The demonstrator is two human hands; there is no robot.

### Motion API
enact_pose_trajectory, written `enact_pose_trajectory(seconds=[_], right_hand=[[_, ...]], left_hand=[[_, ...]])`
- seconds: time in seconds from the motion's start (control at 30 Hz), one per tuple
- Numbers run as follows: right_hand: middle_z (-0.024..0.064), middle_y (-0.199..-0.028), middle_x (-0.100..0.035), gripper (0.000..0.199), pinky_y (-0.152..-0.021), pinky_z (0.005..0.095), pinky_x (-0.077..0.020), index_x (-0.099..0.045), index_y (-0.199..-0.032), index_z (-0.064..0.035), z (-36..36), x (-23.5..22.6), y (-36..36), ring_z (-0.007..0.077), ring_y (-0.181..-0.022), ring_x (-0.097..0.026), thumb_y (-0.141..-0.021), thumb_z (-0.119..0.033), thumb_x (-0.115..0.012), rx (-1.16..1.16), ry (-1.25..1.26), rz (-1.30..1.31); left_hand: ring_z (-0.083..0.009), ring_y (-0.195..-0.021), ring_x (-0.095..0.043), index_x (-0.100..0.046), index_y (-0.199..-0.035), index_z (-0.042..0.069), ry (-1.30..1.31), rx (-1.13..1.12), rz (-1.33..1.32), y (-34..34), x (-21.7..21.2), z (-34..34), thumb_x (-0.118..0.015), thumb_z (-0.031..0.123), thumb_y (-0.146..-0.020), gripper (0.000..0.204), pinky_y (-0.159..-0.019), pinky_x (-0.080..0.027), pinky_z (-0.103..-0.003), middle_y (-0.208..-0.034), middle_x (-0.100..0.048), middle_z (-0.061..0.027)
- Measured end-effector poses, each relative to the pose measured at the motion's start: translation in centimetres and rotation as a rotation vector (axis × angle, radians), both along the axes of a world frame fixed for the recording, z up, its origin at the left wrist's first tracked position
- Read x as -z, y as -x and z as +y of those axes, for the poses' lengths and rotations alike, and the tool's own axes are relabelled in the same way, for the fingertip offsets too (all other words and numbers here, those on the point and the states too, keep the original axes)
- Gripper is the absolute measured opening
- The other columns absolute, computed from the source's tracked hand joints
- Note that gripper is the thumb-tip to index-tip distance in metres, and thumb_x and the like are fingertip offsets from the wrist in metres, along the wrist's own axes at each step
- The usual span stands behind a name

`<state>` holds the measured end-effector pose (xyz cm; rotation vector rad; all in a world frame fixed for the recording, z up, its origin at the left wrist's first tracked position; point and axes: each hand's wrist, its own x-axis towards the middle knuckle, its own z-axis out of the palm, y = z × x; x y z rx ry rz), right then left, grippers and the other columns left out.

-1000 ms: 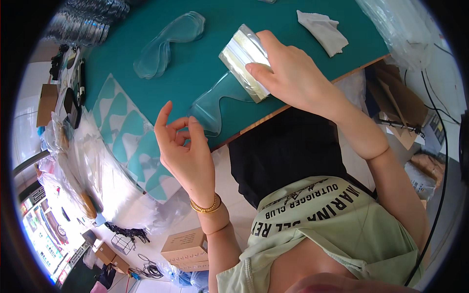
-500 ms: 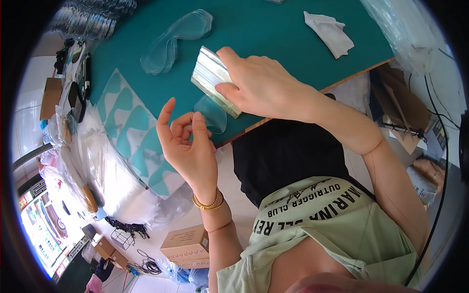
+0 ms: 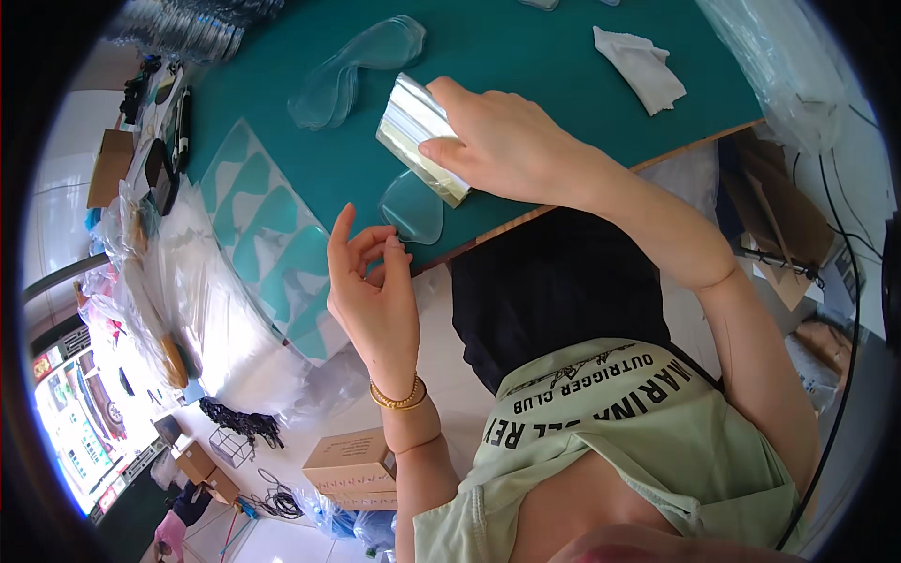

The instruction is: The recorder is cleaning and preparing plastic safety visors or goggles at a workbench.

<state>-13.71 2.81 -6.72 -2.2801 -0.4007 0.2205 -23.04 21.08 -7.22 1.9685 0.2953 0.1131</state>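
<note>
Teal covers the surface (image 3: 563,56) that fills the upper half of the frame, its wooden edge running from the centre up toward the right. At the left, overhanging the near edge, lies a clear sheet with teal lens-shaped cut-outs (image 3: 267,239), and a heap of clear plastic bags (image 3: 178,291) spreads below it at the left of the frame. The right hand (image 3: 511,141) sits above centre, fingers curled and pressed together over a shiny silver block (image 3: 418,136), which it presses down on the surface. Just below the block, at the surface's near edge, lies a clear goggle lens (image 3: 413,208); the block's lower end touches or overlaps it. The left hand (image 3: 375,291) is raised at centre left, just below the lens, palm turned toward the camera, index finger pointing up and thumb and middle fingers nearly meeting; I cannot tell whether they pinch anything. A gold bracelet (image 3: 399,399) circles that wrist. A second clear goggle lens (image 3: 357,66) lies at upper centre left, well apart from the hands, and a crumpled white cloth (image 3: 643,66) lies at upper right. Cardboard boxes (image 3: 352,464) stand on the floor at lower centre.
</note>
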Motion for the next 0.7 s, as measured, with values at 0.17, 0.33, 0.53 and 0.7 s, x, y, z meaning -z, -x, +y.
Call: enact_pose_trajectory(seconds=[0.17, 0.33, 0.53, 0.7], right_hand=[[0.0214, -0.066, -0.061, 0.037, -0.055, 0.0469, -0.0488, -0.043, -0.104, 0.0053, 2.1, -0.2, 2.1, 0.0397, -0.06, -0.062, -0.091, -0.021, -0.064, -0.12, 0.029, -0.108], [0.0211, -0.067, -0.061, 0.034, -0.056, 0.0453, -0.0478, -0.045, -0.101, 0.0037, 2.3, -0.4, 2.0, 0.0394, -0.062, -0.062, -0.092, -0.023, -0.063, -0.224, 0.004, 0.0], [0.0161, -0.082, -0.065, 0.034, -0.065, 0.0374, -0.0478, -0.056, -0.101, 0.0009, -5.0, -1.7, -2.9, 0.0236, -0.073, -0.063, -0.097, -0.032, -0.06, 0.067, 0.052, -0.161], [0.009, -0.089, -0.065, 0.026, -0.074, 0.0361, -0.0493, -0.06, -0.109, -0.0022, -9.0, -3.8, -7.9, 0.0245, -0.082, -0.063, -0.098, -0.026, -0.059, -0.015, 0.535, -0.04]], left_hand=[[-0.0113, -0.084, -0.065, -0.049, -0.135, -0.003, -0.009, 0.009, -0.032, 0.2, 0.1, 0.2, -0.058, -0.003, -0.093, 0.043, -0.074, -0.056, -0.025, -0.1, -0.068, -0.0086], [-0.0118, -0.085, -0.066, -0.052, -0.132, -0.003, 0.079, 0.007, -0.022, 0.6, 0.1, 1.1, -0.058, -0.003, -0.093, 0.039, -0.077, -0.056, -0.025, -0.099, -0.068, -0.009], [-0.0156, -0.084, -0.067, -0.06, -0.124, 0.0, -0.215, 0.143, -0.068, -0.3, -2.3, 3.1, -0.064, 0.0, -0.089, 0.035, -0.074, -0.054, -0.027, -0.097, -0.07, -0.0105], [-0.0324, -0.093, -0.062, -0.064, -0.109, -0.006, -0.658, 0.534, -0.364, -4.9, -3.1, 0.4, -0.074, 0.012, -0.077, 0.038, -0.085, -0.051, -0.039, -0.1, -0.066, -0.017]])
